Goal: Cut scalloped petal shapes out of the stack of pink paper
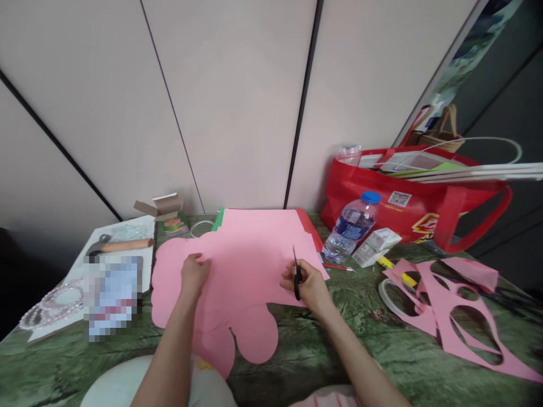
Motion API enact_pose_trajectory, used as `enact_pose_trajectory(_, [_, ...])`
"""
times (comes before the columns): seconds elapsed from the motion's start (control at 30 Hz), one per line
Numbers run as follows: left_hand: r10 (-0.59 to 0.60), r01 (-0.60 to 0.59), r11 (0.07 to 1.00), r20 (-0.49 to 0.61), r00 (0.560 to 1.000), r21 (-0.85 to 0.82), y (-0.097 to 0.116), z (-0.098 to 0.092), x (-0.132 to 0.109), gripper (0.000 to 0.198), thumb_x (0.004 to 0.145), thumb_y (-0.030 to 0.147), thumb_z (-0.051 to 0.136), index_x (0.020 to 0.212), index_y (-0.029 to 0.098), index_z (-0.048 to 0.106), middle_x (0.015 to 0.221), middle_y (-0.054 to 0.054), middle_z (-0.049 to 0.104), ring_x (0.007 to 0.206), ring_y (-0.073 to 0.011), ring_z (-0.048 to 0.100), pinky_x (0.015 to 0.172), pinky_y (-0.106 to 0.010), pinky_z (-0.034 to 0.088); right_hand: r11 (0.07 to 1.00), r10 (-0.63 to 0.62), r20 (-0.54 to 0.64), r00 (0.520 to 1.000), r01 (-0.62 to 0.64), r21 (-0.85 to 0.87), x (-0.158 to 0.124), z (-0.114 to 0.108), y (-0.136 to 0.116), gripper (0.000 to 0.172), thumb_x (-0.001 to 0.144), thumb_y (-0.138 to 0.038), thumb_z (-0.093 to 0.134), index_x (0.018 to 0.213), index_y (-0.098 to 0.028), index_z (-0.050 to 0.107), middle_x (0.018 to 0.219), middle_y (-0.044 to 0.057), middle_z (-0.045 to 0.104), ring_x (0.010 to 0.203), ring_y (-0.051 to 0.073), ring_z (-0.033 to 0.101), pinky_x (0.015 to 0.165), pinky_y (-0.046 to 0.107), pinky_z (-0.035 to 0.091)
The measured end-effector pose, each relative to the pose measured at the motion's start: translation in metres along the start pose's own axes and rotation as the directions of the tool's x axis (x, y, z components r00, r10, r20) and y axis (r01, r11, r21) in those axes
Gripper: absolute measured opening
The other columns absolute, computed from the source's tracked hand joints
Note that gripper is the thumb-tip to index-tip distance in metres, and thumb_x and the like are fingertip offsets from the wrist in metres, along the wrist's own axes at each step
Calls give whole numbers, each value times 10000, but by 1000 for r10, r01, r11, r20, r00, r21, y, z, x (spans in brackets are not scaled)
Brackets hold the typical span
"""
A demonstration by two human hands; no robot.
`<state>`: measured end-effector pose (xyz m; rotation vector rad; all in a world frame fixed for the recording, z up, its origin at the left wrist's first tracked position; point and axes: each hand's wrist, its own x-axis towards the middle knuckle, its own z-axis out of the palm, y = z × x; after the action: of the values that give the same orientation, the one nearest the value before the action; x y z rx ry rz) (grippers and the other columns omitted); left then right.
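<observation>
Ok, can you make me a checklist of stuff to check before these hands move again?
1. Scissors held in the right hand: ok.
2. Left hand away from the blades: ok, well off to their left.
3. Blades fully closed: cannot tell, too small.
4. Pink paper off the green sheet and red sheet: not ok, it overlaps both.
5. Bottle capped: ok, blue cap on.

passable: above pink paper [250, 249] | blocked right: bottle [351, 228], red bag [369, 189] | blocked behind: wall [229, 113]
</observation>
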<state>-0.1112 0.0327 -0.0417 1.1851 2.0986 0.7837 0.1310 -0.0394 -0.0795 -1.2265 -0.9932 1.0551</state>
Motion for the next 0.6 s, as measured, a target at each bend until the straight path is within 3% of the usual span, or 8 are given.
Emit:
enact_pose_trajectory(0.13, [-107,136,951,117,987,-278,0,-7,1,278,860,288,521,1098,146,535,1010,-62,604,791,-154,610,660,-330,526,998,-12,6,1000,12,-68,3,0,13,339,463,-262,803,722,-194,595,626,-8,650,626,198,635,586,318,512])
enact_pose_trajectory(0.27, [-140,217,887,212,967,-407,2,-7,-2,247,856,276,529,1059,136,553,967,-53,612,754,-142,610,633,-311,527,992,-30,24,999,33,-119,5,-1,19,235,519,-231,755,682,-203,588,694,20,680,688,212,637,671,334,498])
enact_pose_trajectory(0.47, [-137,174,863,111,984,-474,1,-3,3,286,853,283,531,1108,152,533,1060,-69,587,850,-173,600,702,-359,518,992,-22,-6,1000,21,-123,8,0,23,272,520,-246,766,714,-208,577,655,5,655,649,209,619,626,312,477])
enact_pose_trajectory(0.6, [-138,194,841,147,980,-505,1,-5,3,275,855,286,529,1090,146,541,1033,-66,596,823,-165,604,685,-346,521,998,4,-27,1000,-5,-68,7,2,21,317,566,-350,753,769,-208,555,592,-24,603,514,162,556,493,266,425])
